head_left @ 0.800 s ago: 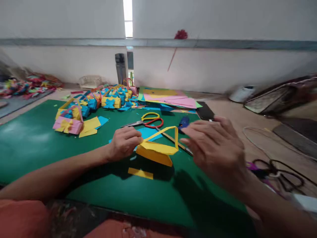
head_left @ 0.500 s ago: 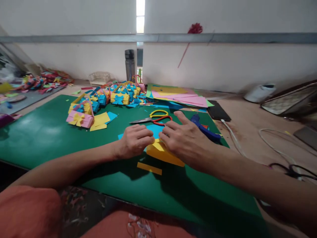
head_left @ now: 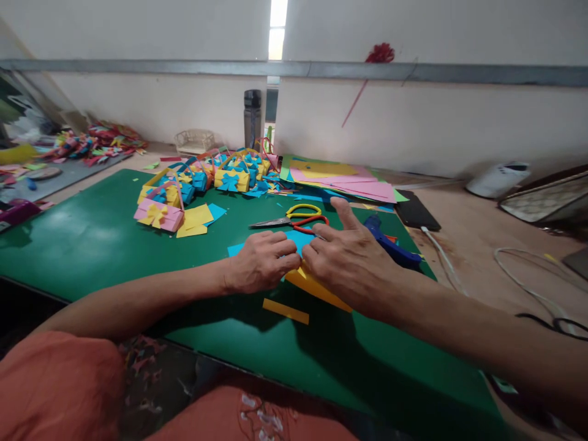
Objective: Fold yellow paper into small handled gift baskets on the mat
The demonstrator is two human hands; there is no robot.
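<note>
1. Fingertips of the left hand point(head_left: 264, 260) and the right hand point(head_left: 349, 263) come together in front of the person, reading 12 o'clock as straight ahead.
2. Both hands are closed, seemingly pinching the yellow piece point(head_left: 312, 285) where they meet. The exact finger contacts are hidden, and one right finger sticks out toward 12.
3. From that meeting point, the yellow piece runs toward 4 o'clock, beneath the right hand. Its visible long edge slants from 10 to 4. The left hand is at its 10 o'clock end, while the right covers most of its length, so the right is nearer its middle. Whether it touches the bench point(head_left: 82, 220) I cannot tell.
4. A yellow strip point(head_left: 285, 311) lies flat between 6 and 7 o'clock from the fingertips, its axis also about 10 to 4. The left hand is nearer to it, and neither touches it.
5. Scissors point(head_left: 288, 222) lie between 11 and 12, blades toward 9, past a blue sheet point(head_left: 298, 238). A blue tool point(head_left: 392, 246) is between 2 and 3 from the right hand.
</note>
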